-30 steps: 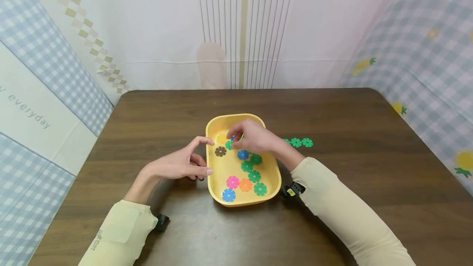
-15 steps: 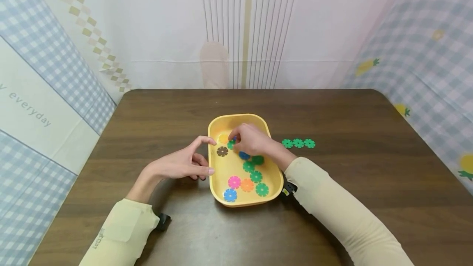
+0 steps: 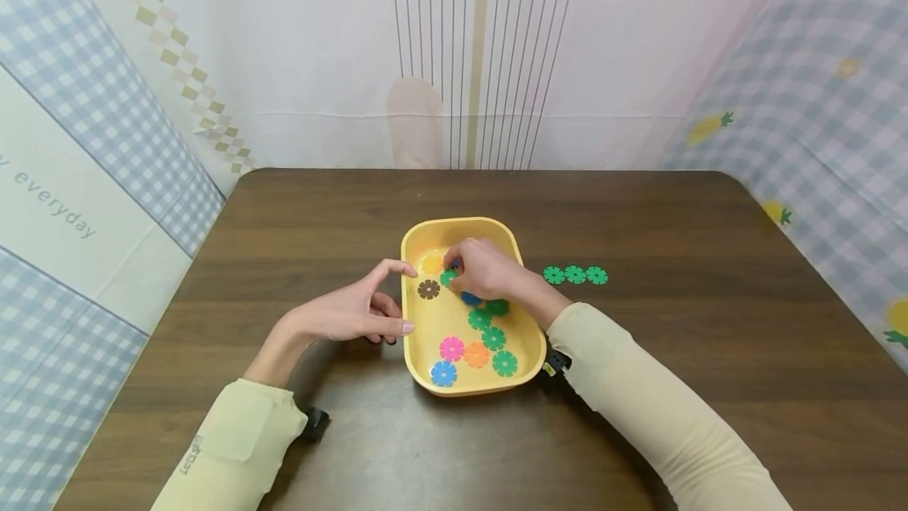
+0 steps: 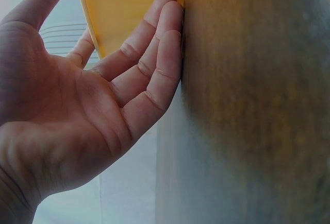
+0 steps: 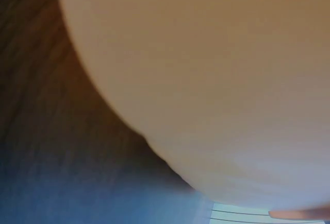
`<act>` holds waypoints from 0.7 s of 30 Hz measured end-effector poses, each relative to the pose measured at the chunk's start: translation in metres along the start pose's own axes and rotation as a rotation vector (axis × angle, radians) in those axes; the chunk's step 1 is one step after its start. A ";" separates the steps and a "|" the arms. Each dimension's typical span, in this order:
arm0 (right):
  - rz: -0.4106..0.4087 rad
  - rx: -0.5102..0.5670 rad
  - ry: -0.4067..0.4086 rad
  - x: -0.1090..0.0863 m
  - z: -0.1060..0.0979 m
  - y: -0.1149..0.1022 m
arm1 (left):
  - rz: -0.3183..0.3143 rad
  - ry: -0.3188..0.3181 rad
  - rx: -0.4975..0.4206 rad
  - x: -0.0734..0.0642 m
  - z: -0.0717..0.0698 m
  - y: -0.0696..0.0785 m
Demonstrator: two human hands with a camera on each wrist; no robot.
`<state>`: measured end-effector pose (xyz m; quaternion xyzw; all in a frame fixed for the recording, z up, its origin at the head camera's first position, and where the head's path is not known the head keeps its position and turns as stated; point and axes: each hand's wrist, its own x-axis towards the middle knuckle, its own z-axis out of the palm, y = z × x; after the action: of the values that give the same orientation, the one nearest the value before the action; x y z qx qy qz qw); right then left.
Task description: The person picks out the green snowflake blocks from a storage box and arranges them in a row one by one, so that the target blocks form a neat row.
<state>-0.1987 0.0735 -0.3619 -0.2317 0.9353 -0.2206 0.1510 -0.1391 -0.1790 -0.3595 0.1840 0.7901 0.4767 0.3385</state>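
Note:
A yellow tray (image 3: 426, 386) stands on the table, holding several flat, notched plastic snowflake discs in green, blue, pink, orange, brown and yellow. At its left side, my left hand (image 3: 355, 311) holds the rim, index finger and thumb over the edge. The left wrist view shows the other fingers (image 4: 154, 74) bent against the tray's outer wall, near the tabletop. My right hand (image 3: 485, 270) reaches inside the tray, its index finger and thumb pinching a green snowflake disc (image 3: 448, 278). A blue disc partly shows behind those fingers. Cream sleeve (image 5: 206, 80) fills most of the right wrist view.
Three green snowflake discs (image 3: 575, 274) lie in a row on the table (image 3: 638, 227), right of the tray. A brown disc (image 3: 429, 289) lies near the tray's left wall. Patterned cloth hangs behind and at both sides.
The right hand has lowered slightly, and the green disc at its fingertips has shifted a little right. The left hand stays at the rim. The head view has shifted slightly.

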 end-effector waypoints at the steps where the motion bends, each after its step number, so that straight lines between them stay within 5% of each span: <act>1: 0.002 0.001 0.000 0.000 0.000 0.000 | -0.001 0.000 0.000 0.000 0.000 0.000; 21: -0.075 0.000 -0.042 -0.005 0.000 -0.001 | 0.004 0.008 -0.005 0.001 0.000 -0.002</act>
<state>-0.1940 0.0749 -0.3605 -0.2711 0.9226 -0.2214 0.1621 -0.1393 -0.1794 -0.3617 0.1829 0.7897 0.4803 0.3349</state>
